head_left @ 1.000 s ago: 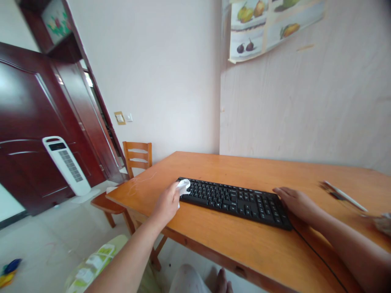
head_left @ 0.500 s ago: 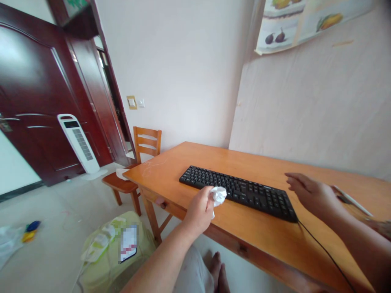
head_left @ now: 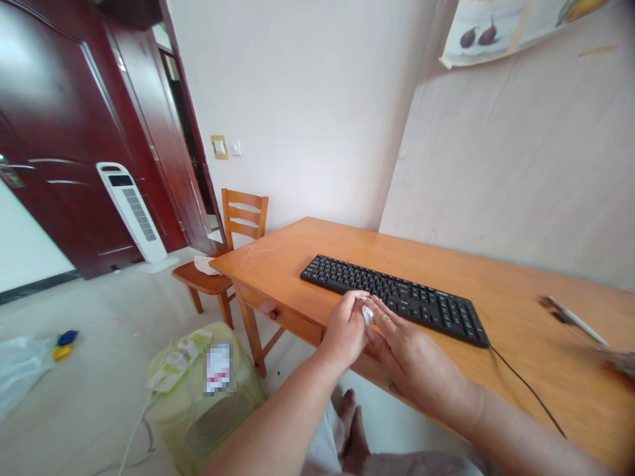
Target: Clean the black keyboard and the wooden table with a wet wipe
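Random stuff around the room

So there's 1 white tower fan [head_left: 133, 215] by the dark red door [head_left: 64, 145], plus a wooden chair [head_left: 245, 215] with 3 back slats. 2 wall plates [head_left: 227, 147] sit side by side. A pale green stool [head_left: 203, 403] has some pixelated item [head_left: 218, 367] on top. Fruit poster's [head_left: 483, 33] up top right, kinda cropped.

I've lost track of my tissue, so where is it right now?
In the head view, the white tissue is between your left hand and right hand, by the keyboard's near edge.
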`<act>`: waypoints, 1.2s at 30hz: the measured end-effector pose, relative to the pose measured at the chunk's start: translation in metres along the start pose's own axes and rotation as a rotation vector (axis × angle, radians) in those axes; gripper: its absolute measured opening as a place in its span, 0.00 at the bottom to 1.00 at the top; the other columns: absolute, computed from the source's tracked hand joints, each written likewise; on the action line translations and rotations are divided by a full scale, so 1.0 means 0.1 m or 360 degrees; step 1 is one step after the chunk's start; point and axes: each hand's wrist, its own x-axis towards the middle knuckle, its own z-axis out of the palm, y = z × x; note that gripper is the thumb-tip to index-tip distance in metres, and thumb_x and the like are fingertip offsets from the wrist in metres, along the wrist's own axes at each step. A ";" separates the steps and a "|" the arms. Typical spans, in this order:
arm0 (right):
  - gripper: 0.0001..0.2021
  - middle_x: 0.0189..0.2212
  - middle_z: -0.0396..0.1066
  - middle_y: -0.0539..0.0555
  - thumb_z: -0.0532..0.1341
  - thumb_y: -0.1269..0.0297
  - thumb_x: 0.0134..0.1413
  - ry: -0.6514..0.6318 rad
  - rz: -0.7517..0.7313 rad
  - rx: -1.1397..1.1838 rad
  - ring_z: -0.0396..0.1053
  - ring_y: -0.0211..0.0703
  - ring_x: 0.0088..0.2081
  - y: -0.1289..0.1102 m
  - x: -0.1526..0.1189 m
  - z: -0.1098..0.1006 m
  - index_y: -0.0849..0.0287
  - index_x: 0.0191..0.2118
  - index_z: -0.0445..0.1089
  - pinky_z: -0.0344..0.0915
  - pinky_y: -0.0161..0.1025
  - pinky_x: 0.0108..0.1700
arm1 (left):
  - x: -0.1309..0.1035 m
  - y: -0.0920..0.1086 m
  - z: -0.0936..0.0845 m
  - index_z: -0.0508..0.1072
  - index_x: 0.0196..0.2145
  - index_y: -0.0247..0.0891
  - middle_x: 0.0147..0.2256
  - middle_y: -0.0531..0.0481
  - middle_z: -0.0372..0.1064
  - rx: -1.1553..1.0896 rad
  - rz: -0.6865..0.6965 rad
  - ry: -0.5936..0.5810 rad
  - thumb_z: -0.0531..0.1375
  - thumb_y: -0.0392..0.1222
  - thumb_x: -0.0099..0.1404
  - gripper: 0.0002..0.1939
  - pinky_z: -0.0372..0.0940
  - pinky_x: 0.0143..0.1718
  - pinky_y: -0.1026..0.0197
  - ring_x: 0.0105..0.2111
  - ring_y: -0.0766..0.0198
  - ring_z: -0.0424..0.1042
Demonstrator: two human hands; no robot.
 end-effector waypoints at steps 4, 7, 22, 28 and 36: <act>0.26 0.64 0.59 0.69 0.53 0.66 0.66 0.0097 -0.0027 -0.0132 0.58 0.59 0.65 -0.01 -0.02 0.16 0.67 0.67 0.57 0.65 0.57 0.60 | -0.08 0.02 -0.01 0.73 0.50 0.38 0.50 0.42 0.73 -0.0501 -0.0268 0.0071 0.53 0.56 0.69 0.22 0.65 0.52 0.55 0.51 0.57 0.71; 0.25 0.61 0.64 0.68 0.54 0.68 0.64 0.0116 -0.0123 -0.0172 0.62 0.58 0.63 0.05 0.02 0.17 0.64 0.66 0.59 0.67 0.56 0.59 | -0.15 0.06 -0.02 0.73 0.51 0.37 0.51 0.39 0.73 -0.0743 -0.0305 -0.0052 0.53 0.65 0.66 0.30 0.63 0.56 0.52 0.54 0.54 0.69; 0.16 0.42 0.76 0.61 0.51 0.72 0.62 0.0082 0.0303 -0.0595 0.74 0.53 0.43 0.88 0.21 -0.21 0.62 0.48 0.73 0.70 0.46 0.46 | 0.47 0.06 -0.93 0.72 0.47 0.38 0.44 0.43 0.76 0.0712 0.0322 0.0132 0.49 0.58 0.72 0.23 0.67 0.49 0.55 0.45 0.57 0.75; 0.23 0.55 0.71 0.65 0.56 0.58 0.64 -0.0135 0.0211 -0.0534 0.68 0.57 0.56 0.91 0.07 -0.10 0.66 0.59 0.67 0.63 0.54 0.59 | 0.86 -0.16 -1.31 0.73 0.47 0.36 0.48 0.38 0.74 0.1441 0.0449 0.0345 0.50 0.48 0.71 0.18 0.61 0.55 0.52 0.51 0.52 0.71; 0.16 0.48 0.73 0.60 0.56 0.62 0.63 -0.0144 0.0274 -0.0465 0.70 0.52 0.49 0.98 0.01 -0.19 0.56 0.53 0.72 0.67 0.48 0.50 | 0.96 -0.34 -1.44 0.74 0.44 0.36 0.41 0.39 0.76 0.1661 0.0319 0.0284 0.47 0.48 0.73 0.19 0.63 0.49 0.55 0.46 0.53 0.73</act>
